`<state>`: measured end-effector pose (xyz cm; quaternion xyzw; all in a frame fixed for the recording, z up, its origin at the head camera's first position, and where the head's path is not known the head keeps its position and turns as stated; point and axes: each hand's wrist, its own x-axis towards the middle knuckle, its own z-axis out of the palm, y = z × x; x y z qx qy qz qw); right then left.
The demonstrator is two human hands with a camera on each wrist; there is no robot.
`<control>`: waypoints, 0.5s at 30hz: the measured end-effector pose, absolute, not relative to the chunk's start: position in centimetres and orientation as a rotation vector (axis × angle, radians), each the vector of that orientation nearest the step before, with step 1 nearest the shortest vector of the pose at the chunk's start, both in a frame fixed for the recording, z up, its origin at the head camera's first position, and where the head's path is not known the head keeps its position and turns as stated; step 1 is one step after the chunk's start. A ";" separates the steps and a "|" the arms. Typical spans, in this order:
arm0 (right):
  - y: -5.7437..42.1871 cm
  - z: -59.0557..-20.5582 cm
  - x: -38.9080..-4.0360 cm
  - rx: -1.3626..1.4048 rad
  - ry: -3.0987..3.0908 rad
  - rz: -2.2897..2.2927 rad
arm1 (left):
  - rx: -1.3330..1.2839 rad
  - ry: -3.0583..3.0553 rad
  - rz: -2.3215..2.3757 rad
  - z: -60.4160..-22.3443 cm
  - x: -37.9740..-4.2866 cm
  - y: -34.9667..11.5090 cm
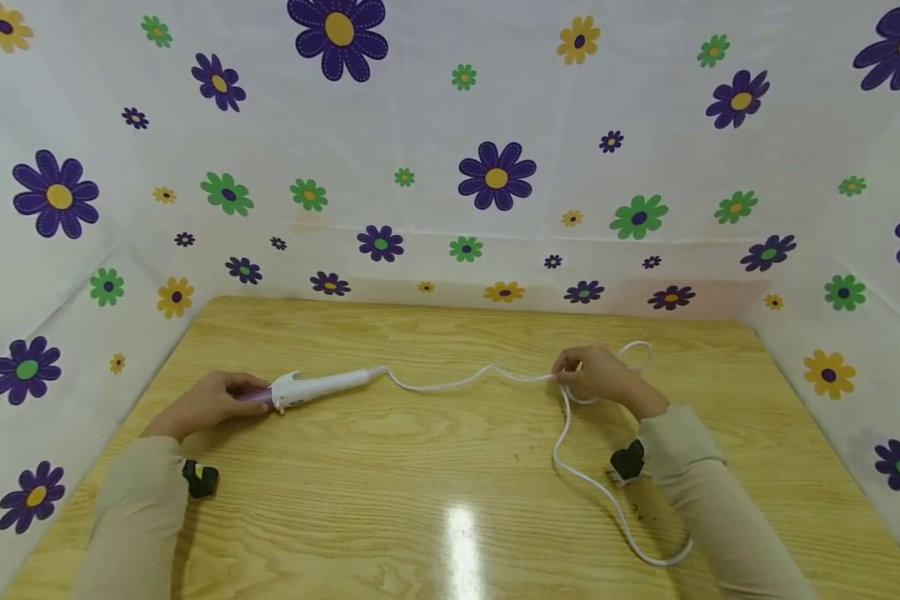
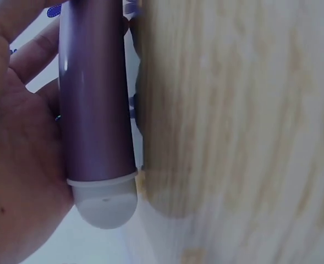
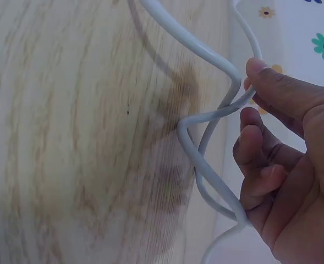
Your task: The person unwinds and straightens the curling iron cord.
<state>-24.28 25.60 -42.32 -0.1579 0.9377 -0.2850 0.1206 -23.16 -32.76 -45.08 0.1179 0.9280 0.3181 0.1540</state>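
Observation:
My left hand holds a curling iron by its purple barrel, low over the table at the left. The barrel ends in a rounded white cap, seen close up in the left wrist view. Beyond my fingers, the white handle points to the right. From it a white cord runs in a wavy line across to my right hand. Thumb and index finger of that hand pinch the cord, and the other fingers are bent; in the right wrist view, loose bends of cord hang beside them.
Past my right hand, one cord loop lies toward the back, and a longer stretch curves forward near my right sleeve. The wooden table is bordered by a white flowered cloth at the back and sides.

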 end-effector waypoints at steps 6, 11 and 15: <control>25.6 -41.6 -23.1 -0.477 2.698 -0.871 | 0.322 2.700 0.894 -45.1 -23.3 -32.9; 26.3 -41.0 -21.4 -0.499 2.652 -0.888 | 0.329 2.716 0.880 -45.1 -23.0 -33.2; 26.9 -40.5 -19.6 -0.528 2.591 -0.937 | 0.340 2.740 0.863 -44.9 -22.8 -33.5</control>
